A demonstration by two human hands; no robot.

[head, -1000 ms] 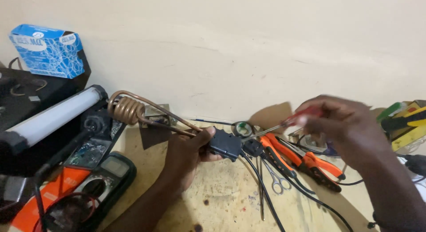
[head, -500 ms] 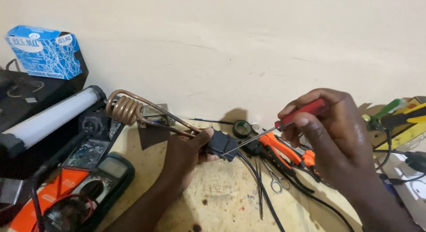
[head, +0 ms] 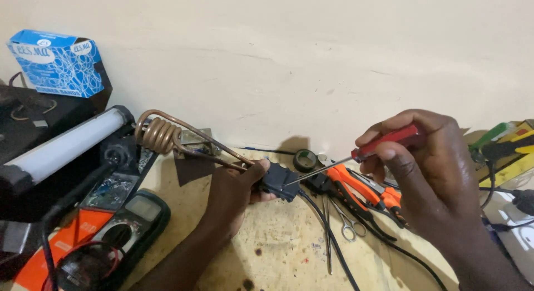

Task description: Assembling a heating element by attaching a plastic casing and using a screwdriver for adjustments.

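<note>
At the far left a blue cardboard box with white scribble pattern (head: 58,63) sat on dark equipment, and below it lay a long white tube lamp in a black housing (head: 64,146). A dark green handheld multimeter with a round dial (head: 114,238) rested near the bottom left on the pale, stained wooden bench (head: 278,252). Just right of the lamp a bare copper wire coil with two long straight leads (head: 158,134) ran toward the centre. There the left hand (head: 233,193) was closed around a small black rectangular plastic block with black cables trailing from it (head: 280,183), thumb on top, held just above the bench. The thin steel shaft of a red-handled screwdriver (head: 389,141) touched the block's right end. The right hand (head: 428,174), higher and to the right, gripped that handle with fingers curled tight. Between and below the hands lay orange-handled pliers (head: 361,191) and small steel scissors (head: 342,221); a roll of black tape (head: 305,159) stood by the wall.
</note>
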